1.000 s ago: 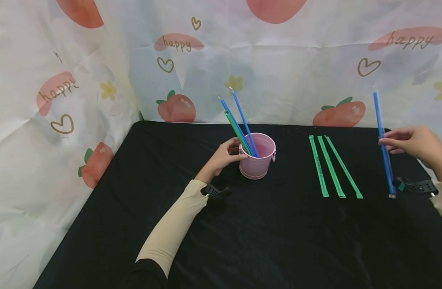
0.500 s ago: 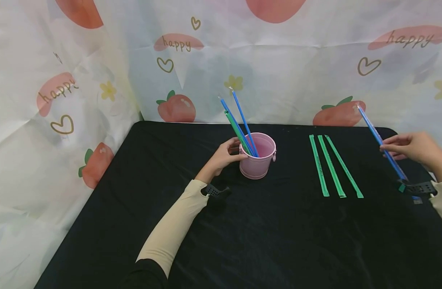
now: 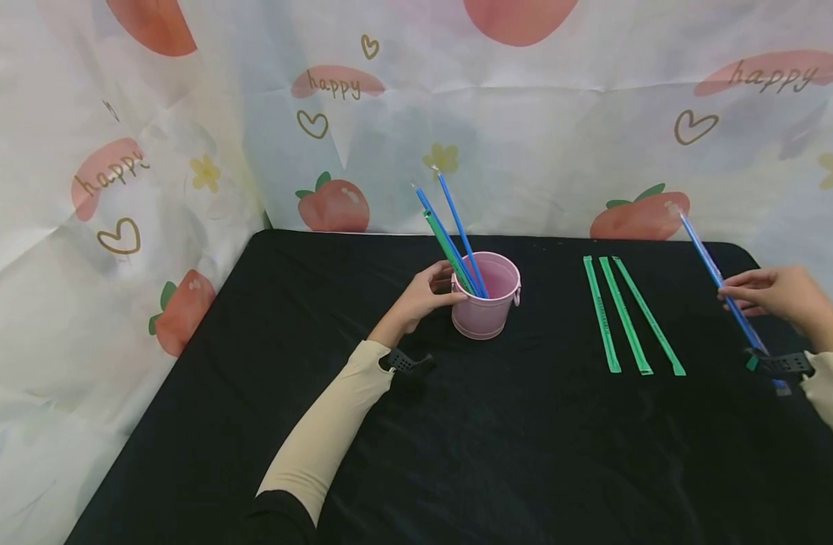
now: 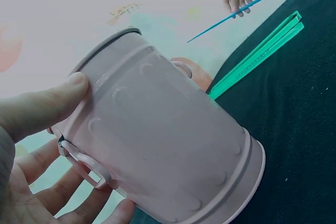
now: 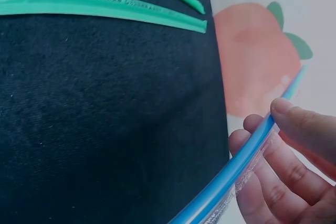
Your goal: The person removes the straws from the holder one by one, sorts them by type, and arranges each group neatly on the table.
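My left hand [image 3: 426,291] holds the pink bucket [image 3: 480,318] at its left side, thumb on the rim and fingers round by the small handle [image 4: 86,163]. Two blue straws [image 3: 452,204] and a green-wrapped straw [image 3: 443,241] lean leftward inside the bucket. At the right of the table, my right hand [image 3: 777,295] pinches a blue straw [image 3: 705,257] in a clear wrapper, between thumb and fingertips. That straw is tilted, its top to the left and held above the cloth; the watch strap hides part of its lower end. Three green-wrapped straws [image 3: 623,314] lie between the bucket and my right hand.
Black cloth [image 3: 525,431] covers the table. Behind and to the left hangs a pale printed curtain [image 3: 525,151] with fruit and "happy" motifs, meeting the table's back edge. A dark strap [image 3: 784,365] sits on the right wrist, another [image 3: 409,361] on the left.
The blue straw in my right hand has gone from nearly upright to leaning left at its top. That hand has sunk a little. My left hand and the bucket have stayed put.
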A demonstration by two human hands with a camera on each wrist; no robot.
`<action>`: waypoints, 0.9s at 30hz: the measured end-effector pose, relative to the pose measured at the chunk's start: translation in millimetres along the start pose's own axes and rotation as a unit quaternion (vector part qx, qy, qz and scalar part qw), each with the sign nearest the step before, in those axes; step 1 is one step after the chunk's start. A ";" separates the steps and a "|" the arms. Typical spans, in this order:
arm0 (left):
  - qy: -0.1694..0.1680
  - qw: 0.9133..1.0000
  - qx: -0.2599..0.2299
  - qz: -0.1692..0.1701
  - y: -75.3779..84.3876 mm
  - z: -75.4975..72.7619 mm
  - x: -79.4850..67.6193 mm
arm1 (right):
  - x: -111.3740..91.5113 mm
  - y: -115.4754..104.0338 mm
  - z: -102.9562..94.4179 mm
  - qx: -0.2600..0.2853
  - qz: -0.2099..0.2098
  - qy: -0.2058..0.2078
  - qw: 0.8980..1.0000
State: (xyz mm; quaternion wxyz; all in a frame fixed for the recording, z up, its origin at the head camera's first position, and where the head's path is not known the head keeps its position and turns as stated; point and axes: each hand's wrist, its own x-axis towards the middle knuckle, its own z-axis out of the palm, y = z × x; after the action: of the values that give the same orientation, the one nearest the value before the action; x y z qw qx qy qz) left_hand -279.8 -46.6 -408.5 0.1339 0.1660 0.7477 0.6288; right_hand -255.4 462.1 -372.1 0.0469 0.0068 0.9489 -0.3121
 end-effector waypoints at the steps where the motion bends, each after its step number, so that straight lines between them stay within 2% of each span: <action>1: 0.000 1.000 -0.001 0.000 0.1 0.2 -0.4 | 0.6 2.5 0.7 0.003 0.003 -0.001 1.000; 10: 0.002 1.000 0.003 -0.001 1.3 0.8 -3.0 | 9.8 29.3 7.2 0.045 0.021 -0.006 0.999; 13: 0.000 1.000 0.002 -0.001 1.4 0.8 -3.4 | 20.1 50.8 10.0 0.055 0.034 -0.005 0.998; 14: 0.000 1.000 0.002 -0.001 1.5 0.9 -3.6 | 23.9 59.0 11.4 0.040 0.037 -0.002 0.998; 19: -0.003 1.000 -0.003 0.000 2.0 1.4 -3.8 | 54.6 120.3 21.2 0.031 0.039 0.011 0.999; 21: -0.004 1.000 -0.005 0.001 2.1 1.5 -3.7 | 60.8 133.0 24.8 0.030 0.040 0.015 0.999; 23: -0.004 1.000 -0.006 0.000 2.2 1.6 -3.6 | 58.7 130.1 25.6 0.029 0.040 0.012 0.999; 24: -0.004 1.000 -0.005 0.000 2.1 1.6 -3.4 | 50.5 114.5 24.0 0.028 0.043 0.006 0.999; 27: -0.005 1.000 -0.004 0.001 2.0 1.7 -3.3 | 37.2 91.3 22.0 0.025 0.054 -0.002 0.998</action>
State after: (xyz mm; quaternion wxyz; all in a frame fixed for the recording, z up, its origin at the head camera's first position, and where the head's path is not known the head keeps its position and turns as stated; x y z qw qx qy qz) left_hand -275.9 -46.2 -406.8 0.1376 0.1689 0.7443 0.6313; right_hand -286.7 521.9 -447.1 0.0654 0.0584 0.9389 -0.3329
